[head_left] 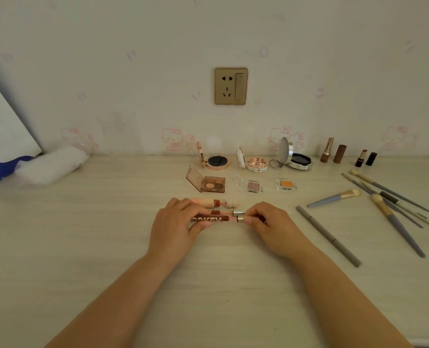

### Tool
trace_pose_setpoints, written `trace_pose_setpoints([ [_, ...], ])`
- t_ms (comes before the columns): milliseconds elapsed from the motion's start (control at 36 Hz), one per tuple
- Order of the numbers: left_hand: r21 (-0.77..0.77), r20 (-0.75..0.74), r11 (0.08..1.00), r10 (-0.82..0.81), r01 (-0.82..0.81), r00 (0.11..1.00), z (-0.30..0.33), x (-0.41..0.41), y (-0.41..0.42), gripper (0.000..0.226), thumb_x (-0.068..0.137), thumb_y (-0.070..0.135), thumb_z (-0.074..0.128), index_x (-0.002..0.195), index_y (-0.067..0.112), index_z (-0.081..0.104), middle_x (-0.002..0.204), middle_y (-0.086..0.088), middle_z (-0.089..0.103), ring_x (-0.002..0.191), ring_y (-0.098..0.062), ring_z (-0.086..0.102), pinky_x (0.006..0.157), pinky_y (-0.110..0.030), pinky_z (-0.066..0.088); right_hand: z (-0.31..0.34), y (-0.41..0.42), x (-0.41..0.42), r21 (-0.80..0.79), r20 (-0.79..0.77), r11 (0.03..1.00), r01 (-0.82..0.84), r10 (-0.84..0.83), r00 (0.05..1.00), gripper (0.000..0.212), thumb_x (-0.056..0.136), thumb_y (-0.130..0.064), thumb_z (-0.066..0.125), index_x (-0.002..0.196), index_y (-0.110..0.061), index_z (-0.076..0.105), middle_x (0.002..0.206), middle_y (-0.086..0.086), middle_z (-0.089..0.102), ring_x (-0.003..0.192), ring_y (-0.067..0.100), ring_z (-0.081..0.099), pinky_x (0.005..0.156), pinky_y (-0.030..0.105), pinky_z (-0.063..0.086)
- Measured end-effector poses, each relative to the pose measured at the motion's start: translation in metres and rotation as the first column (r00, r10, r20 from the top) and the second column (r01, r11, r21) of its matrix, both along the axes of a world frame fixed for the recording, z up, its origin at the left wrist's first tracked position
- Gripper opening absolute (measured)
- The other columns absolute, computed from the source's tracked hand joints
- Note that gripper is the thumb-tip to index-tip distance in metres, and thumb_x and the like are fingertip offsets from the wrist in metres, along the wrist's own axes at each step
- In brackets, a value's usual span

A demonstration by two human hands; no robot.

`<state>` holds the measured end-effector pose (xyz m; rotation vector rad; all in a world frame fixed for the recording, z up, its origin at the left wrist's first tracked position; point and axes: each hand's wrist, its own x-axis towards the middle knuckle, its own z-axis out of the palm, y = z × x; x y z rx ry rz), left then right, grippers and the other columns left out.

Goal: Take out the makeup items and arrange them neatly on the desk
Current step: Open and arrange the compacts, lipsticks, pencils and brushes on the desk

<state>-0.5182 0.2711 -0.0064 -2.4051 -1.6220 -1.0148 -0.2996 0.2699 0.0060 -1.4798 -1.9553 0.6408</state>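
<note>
Your left hand (177, 221) gripped the lip gloss tube (209, 219) near the middle of the desk (82, 234), and your right hand (265, 222) pinched its silver cap (241, 218). The tube's long axis ran left to right, between both hands. Just beyond lay two similar tubes, then the open palettes, farther away.

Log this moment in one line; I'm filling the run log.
left hand: holds lip gloss tube | right hand: pinches its cap | desk: palettes, compacts, brushes laid out
</note>
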Motion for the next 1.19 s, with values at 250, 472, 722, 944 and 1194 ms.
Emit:
trace_pose_setpoints([
  [250,-0.128,-0.019,0.991,0.04,-0.042,0.999,0.003,-0.009,0.002,0.023,0.08,0.04,0.068,0.101,0.031,0.07,0.097,0.012,0.062,0.095,-0.013,0.047,0.075,-0.028,0.031,-0.006,0.003,-0.001,0.093,0.018,0.995,0.029,-0.031,0.999,0.009,0.088,-0.015,0.061,0.097,-0.017,0.061,0.092,-0.006,0.051,0.075,-0.001,0.045,0.067,0.002,0.034],
  [472,-0.202,0.0,0.977,0.064,-0.062,0.998,0.003,-0.015,0.005,0.021,0.08,0.04,0.069,0.1,0.034,0.068,0.089,0.017,0.058,0.093,-0.009,0.044,0.073,-0.027,0.032,-0.013,0.006,-0.005,0.141,0.08,0.989,0.053,-0.065,0.995,0.014,0.086,-0.019,0.065,0.098,-0.013,0.064,0.096,-0.004,0.05,0.085,0.01,0.046,0.074,0.016,0.033],
  [722,-0.245,-0.014,0.966,0.077,-0.078,0.997,-0.001,-0.017,0.007,0.019,0.082,0.042,0.066,0.099,0.034,0.065,0.089,0.017,0.056,0.09,-0.008,0.042,0.076,-0.028,0.036,-0.017,0.007,-0.008,0.182,0.134,0.982,0.051,-0.077,0.988,0.017,0.086,-0.022,0.065,0.101,-0.013,0.065,0.096,-0.005,0.049,0.088,0.009,0.045,0.079,0.018,0.034],
  [944,-0.307,-0.021,0.948,0.082,-0.084,0.996,-0.002,-0.017,0.008,0.02,0.083,0.044,0.063,0.102,0.036,0.064,0.094,0.017,0.056,0.091,-0.008,0.041,0.078,-0.029,0.036,-0.017,0.007,-0.009,0.176,0.163,0.983,0.055,-0.085,0.983,0.02,0.088,-0.025,0.063,0.105,-0.015,0.064,0.102,-0.002,0.052,0.09,0.008,0.043,0.082,0.019,0.037],
  [1194,-0.273,-0.125,0.951,0.117,-0.147,0.985,0.001,-0.016,0.007,0.025,0.085,0.05,0.058,0.107,0.039,0.063,0.108,0.018,0.06,0.103,-0.01,0.043,0.082,-0.029,0.032,-0.015,0.007,-0.009,0.157,0.176,0.985,0.067,-0.094,0.98,0.022,0.088,-0.026,0.062,0.107,-0.016,0.065,0.097,-0.007,0.046,0.094,0.01,0.045,0.085,0.021,0.038],
])
